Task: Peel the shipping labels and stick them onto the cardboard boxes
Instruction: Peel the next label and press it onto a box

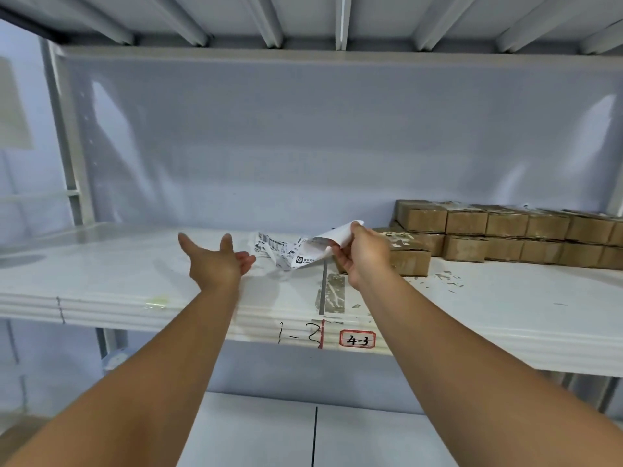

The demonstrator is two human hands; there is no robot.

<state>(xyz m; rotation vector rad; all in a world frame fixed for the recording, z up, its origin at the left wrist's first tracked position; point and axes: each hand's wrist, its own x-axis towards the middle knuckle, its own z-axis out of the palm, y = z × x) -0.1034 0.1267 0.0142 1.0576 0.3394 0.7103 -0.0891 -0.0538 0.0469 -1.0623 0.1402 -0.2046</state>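
Observation:
A strip of white shipping labels (pixel 286 252) with black print lies crumpled on the white shelf (pixel 118 274). My right hand (pixel 362 254) pinches the strip's right end, which curls upward. My left hand (pixel 215 261) hovers just left of the strip, palm up and fingers spread, holding nothing. Small brown cardboard boxes (pixel 505 230) are stacked in two layers at the back right of the shelf. One separate box (pixel 409 259) stands nearer, directly behind my right hand and partly hidden by it.
Torn label scraps (pixel 445 278) litter the shelf near the boxes. Old tape residue (pixel 332 293) marks the shelf front, above a red-framed tag reading 4-3 (pixel 357 339). A shelf upright (pixel 72 136) stands at the left, and a lower shelf (pixel 303 429) lies below.

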